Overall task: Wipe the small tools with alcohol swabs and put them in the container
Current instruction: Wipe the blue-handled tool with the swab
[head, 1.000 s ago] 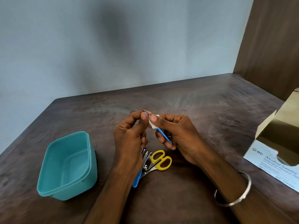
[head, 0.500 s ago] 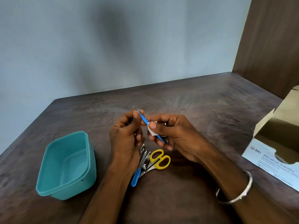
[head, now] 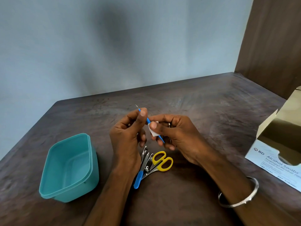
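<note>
Head view
Left hand (head: pixel 128 137): raised over the middle of the table, thumb and forefinger pinching the upper end of the pick, other fingers curled.
Right hand (head: pixel 175 136): just beside the left, thumb and fingers pinching the swab around the pick's shaft.
Pick (head: pixel 147 121): thin blue handle, slanting from upper left to lower right between the two hands; a fine hooked metal tip sticks out above the left thumb.
Swab (head: pixel 154 132): small white pad folded on the shaft, under the right thumb.
Container (head: pixel 53 191): teal tub, open, nothing visible inside, near the table's left edge, well apart from the hands.
Tools (head: pixel 147 166): a heap on the table below the hands, toward the near edge; nail clippers, a blue-handled piece and scissors (head: pixel 162 161) with yellow loops, touching one another.
Box (head: pixel 276 154): swab carton, flap open, at the right edge.
Bangle (head: pixel 241 203): metal, on the right wrist.
Table (head: pixel 203 103): dark brown, meeting a grey wall at its far edge.
</note>
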